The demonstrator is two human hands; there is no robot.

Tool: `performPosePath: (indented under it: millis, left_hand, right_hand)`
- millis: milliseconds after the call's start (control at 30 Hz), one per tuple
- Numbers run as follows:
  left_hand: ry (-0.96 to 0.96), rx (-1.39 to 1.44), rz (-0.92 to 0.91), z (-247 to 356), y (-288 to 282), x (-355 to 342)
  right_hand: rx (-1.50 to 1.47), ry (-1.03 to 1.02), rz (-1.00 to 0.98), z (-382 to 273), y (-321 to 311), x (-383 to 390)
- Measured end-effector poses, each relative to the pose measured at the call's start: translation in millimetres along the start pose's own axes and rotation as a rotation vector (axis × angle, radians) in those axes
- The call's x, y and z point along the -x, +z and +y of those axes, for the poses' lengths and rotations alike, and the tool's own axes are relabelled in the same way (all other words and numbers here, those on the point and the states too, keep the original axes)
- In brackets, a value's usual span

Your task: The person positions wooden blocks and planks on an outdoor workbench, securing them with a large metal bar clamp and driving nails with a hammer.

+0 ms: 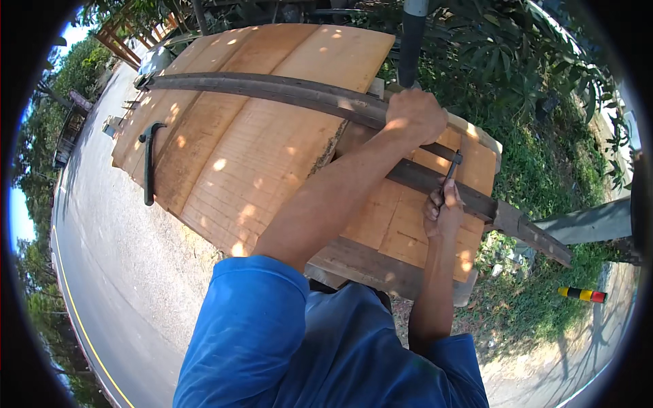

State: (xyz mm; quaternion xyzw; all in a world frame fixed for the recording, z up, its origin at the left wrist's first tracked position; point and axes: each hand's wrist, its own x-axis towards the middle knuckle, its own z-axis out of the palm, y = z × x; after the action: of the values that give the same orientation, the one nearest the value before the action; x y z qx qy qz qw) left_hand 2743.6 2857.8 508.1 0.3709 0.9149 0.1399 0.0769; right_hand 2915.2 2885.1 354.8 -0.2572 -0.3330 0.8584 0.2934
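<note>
Wide wooden boards [231,146] lie edge to edge in front of me. A long dark bar [272,90], apparently a bar clamp, crosses their upper side. My left hand [416,117] is closed in a fist at that bar's right end; the fingers' far side is hidden. Closer to me, my right hand [445,211] grips a thin dark metal rod with a stubby head [456,159], tilted up over the boards. Beneath that rod runs a second dark bar [428,177], reaching past the boards' right edge.
On the left boards lies a dark T-shaped metal piece [149,166]. A dark post [411,51] rises behind my left hand. Leafy bushes [544,156] grow at the right, near a black, yellow and red striped post [581,294]. A road [88,285] curves along the left.
</note>
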Motion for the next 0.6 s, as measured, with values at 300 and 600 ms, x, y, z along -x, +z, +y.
performPosePath:
  millis: [300, 600]
  left_hand:
    - [0.014, 0.036, -0.063, -10.4, -11.7, 10.8]
    - [0.193, -0.028, 0.023, -10.1, -2.3, 4.3]
  right_hand:
    - [-0.407, 0.482, -0.079, -60.7, 24.3, 9.5]
    - [0.864, -1.397, 0.226, -26.3, 68.9, 12.3]
